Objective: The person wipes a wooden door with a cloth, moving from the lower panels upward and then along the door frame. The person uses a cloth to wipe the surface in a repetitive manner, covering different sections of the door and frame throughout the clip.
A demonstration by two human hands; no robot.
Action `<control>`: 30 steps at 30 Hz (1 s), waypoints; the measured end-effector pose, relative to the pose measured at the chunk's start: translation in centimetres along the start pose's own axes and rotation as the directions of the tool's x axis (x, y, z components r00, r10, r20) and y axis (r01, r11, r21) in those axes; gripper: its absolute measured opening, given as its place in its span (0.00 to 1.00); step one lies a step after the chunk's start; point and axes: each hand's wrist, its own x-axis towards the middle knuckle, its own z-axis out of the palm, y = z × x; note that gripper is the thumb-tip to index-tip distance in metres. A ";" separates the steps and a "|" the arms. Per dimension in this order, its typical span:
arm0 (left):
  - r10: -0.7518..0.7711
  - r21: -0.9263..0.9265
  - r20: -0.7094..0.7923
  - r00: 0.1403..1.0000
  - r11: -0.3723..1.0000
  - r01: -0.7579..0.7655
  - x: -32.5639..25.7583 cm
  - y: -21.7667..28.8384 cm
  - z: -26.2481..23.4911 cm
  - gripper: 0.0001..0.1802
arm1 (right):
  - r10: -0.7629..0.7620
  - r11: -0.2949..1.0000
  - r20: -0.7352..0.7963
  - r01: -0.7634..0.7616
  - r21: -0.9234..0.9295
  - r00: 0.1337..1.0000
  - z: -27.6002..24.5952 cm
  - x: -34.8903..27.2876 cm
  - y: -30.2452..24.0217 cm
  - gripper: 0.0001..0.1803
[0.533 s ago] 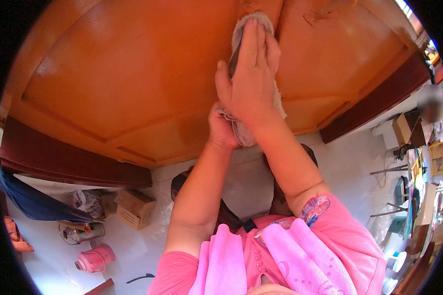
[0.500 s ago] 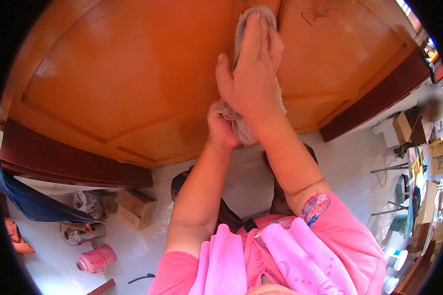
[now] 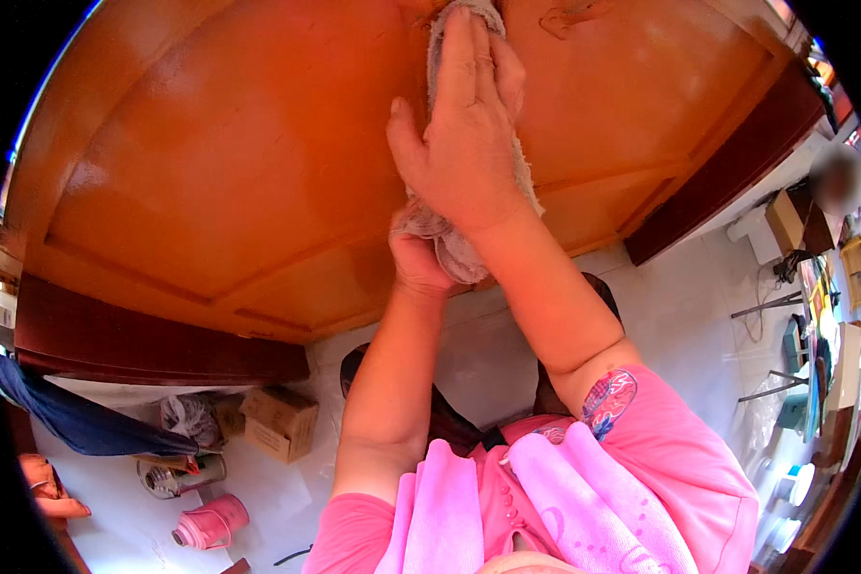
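Note:
A greyish, fluffy cleaning cloth [image 3: 462,256] lies along the raised middle strip of an orange-brown wooden door [image 3: 249,143]. My right hand [image 3: 469,158] is flat over the cloth, fingers stretched out toward the top and thumb spread, pressing it to the wood. Lower down and to the left, my left hand [image 3: 419,253] is closed around the gathered lower end of the cloth. Part of the left fingers is hidden behind the cloth and my right hand.
Dark red-brown frame pieces [image 3: 163,330] border the door's lower edge on both sides. On the pale tiled floor at left are a cardboard box [image 3: 279,423], a pink thermos flask [image 3: 212,522] and a dark blue cloth [image 3: 91,411]. At right, boxes [image 3: 796,234] and thin metal legs [image 3: 773,304] crowd the wall.
The view has shifted a little. Both hands and the cloth appear slightly farther left, and the right hand a bit higher in the picture. The grip looks the same.

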 end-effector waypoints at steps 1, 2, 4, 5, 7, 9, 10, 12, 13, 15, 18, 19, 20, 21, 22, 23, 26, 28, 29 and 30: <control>-0.026 -0.078 0.097 0.995 0.996 0.034 0.2 0.3 -0.9 0.28 | 0.001 1.000 -0.038 -0.001 0.003 0.999 -0.1 0.5 -0.2 0.44; -0.047 -0.138 0.141 0.989 0.988 0.067 0.4 0.2 -0.5 0.28 | -0.011 1.000 -0.036 0.012 0.002 0.999 -0.1 0.4 0.5 0.43; -0.081 -0.251 0.230 0.970 0.958 0.139 0.6 -0.1 0.7 0.28 | -0.036 0.999 -0.032 0.036 -0.001 0.999 -0.3 0.0 2.3 0.41; -0.088 -0.168 0.144 0.986 0.979 0.112 0.5 -0.3 0.9 0.29 | -0.040 0.999 -0.046 0.040 0.001 0.998 -0.7 -0.1 2.6 0.41; -0.079 0.011 -0.029 0.996 0.997 0.079 0.5 -0.6 1.2 0.32 | -0.048 0.999 -0.075 0.048 0.003 0.996 -1.6 -0.3 3.1 0.40; -0.037 0.068 -0.098 0.994 0.997 0.044 0.3 -1.3 1.1 0.32 | -0.036 0.998 -0.069 0.032 -0.060 0.997 -2.3 -0.8 3.9 0.40; -0.014 0.097 -0.131 0.991 0.995 0.027 0.3 -1.7 1.0 0.32 | -0.030 0.996 -0.066 0.024 -0.091 0.997 -2.6 -1.1 4.4 0.40; -0.066 0.183 -0.096 0.993 0.980 0.083 0.5 -2.7 0.0 0.31 | -0.042 0.989 -0.083 0.029 -0.148 0.996 -3.3 -1.8 6.1 0.39; -0.089 0.228 -0.083 0.993 0.968 0.106 0.6 -3.1 -0.5 0.31 | -0.046 0.985 -0.091 0.030 -0.171 0.995 -3.4 -2.3 6.8 0.39; -0.188 0.185 -0.111 0.976 0.961 0.206 0.5 -4.0 -0.9 0.31 | -0.021 0.988 -0.085 0.008 -0.151 0.996 -3.8 -2.8 7.2 0.39; -0.197 0.116 -0.172 0.965 0.969 0.219 0.6 -4.6 -0.8 0.31 | -0.036 0.990 -0.090 0.023 -0.138 0.995 -4.1 -2.4 7.3 0.38; -0.183 0.097 -0.159 0.970 0.975 0.200 0.6 -4.4 -0.5 0.31 | -0.049 0.992 -0.103 0.037 -0.117 0.993 -3.9 -2.0 7.2 0.38; -0.171 0.075 -0.150 0.974 0.980 0.184 0.6 -4.3 -0.3 0.32 | -0.059 0.994 -0.116 0.048 -0.096 0.992 -3.8 -1.7 7.1 0.38; -0.141 0.121 -0.149 0.979 0.980 0.160 0.6 -4.2 0.1 0.32 | -0.068 0.993 -0.109 0.058 -0.099 0.992 -3.7 -1.4 6.9 0.38; -0.111 0.166 -0.148 0.983 0.977 0.135 0.7 -4.1 0.5 0.32 | -0.077 0.993 -0.102 0.067 -0.101 0.992 -3.7 -1.2 6.7 0.38; -0.075 0.213 -0.146 0.986 0.971 0.106 0.6 -3.9 0.7 0.32 | -0.086 0.992 -0.096 0.076 -0.097 0.992 -3.5 -1.1 6.6 0.38; -0.137 0.180 -0.102 0.985 0.972 0.154 0.5 -3.8 -0.2 0.32 | -0.098 0.992 -0.107 0.090 -0.083 0.989 -3.6 -1.4 7.7 0.37; -0.155 0.210 -0.123 0.980 0.961 0.178 0.4 -4.2 -0.3 0.32 | -0.089 0.993 -0.119 0.079 -0.092 0.989 -3.8 -2.2 8.6 0.37; -0.164 0.222 -0.134 0.977 0.956 0.191 0.5 -4.4 -0.3 0.33 | -0.086 0.993 -0.122 0.074 -0.097 0.989 -3.8 -2.3 8.8 0.37; -0.159 0.227 -0.152 0.975 0.955 0.191 0.4 -4.6 -0.3 0.33 | -0.083 0.993 -0.129 0.072 -0.091 0.988 -3.8 -2.4 8.7 0.37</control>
